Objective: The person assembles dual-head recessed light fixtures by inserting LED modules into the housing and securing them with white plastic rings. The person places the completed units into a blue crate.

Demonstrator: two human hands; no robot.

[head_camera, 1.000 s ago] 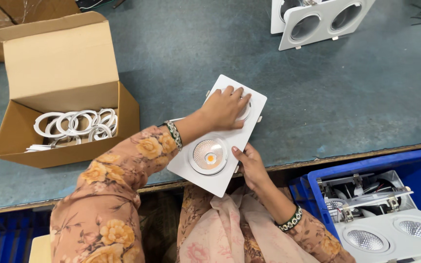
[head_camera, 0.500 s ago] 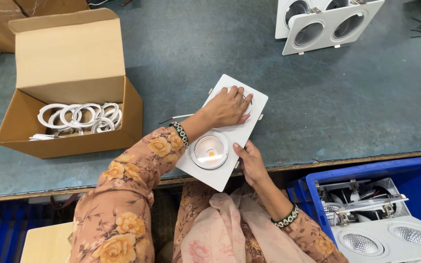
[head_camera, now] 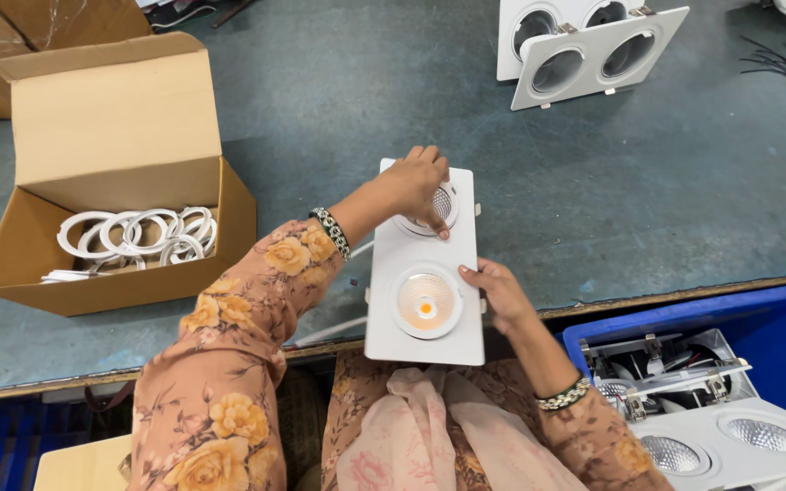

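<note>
Assembly workshop: light housings [head_camera: 593,50], parts crate [head_camera: 775,327].

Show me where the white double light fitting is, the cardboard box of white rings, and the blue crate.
white double light fitting [head_camera: 425,350], head view, on its flat near edge.
cardboard box [head_camera: 111,118], head view, on its raised flap.
blue crate [head_camera: 775,318], head view, on its inner wall.
</note>
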